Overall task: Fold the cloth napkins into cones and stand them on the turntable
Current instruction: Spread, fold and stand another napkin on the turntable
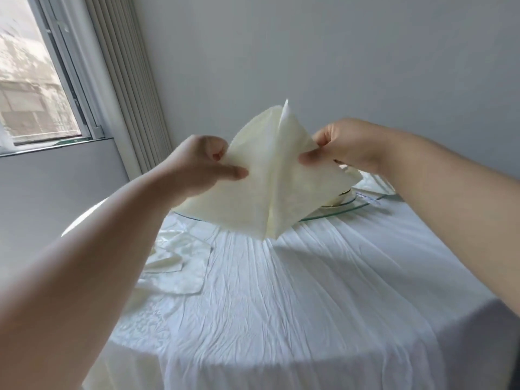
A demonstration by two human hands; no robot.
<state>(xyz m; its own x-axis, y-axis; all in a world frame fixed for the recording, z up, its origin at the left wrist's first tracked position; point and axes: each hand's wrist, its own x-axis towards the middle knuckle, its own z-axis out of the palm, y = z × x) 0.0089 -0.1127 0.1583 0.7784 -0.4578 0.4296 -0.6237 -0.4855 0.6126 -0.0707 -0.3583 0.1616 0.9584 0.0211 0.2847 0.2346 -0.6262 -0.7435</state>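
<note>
I hold a cream cloth napkin (261,175) in the air above the table, folded into a wide pointed shape with a crease down its middle and a tip pointing down. My left hand (202,161) pinches its left edge. My right hand (343,144) pinches its right edge. Behind the napkin lies the glass turntable (337,211), mostly hidden; a gold-rimmed plate (342,197) and more cream cloth show on it at the right. Loose flat napkins (180,260) lie on the table at the left.
The round table wears a wrinkled white tablecloth (295,299). A window (31,80) and vertical blinds (123,80) fill the upper left. A plain grey wall (337,52) stands behind the table.
</note>
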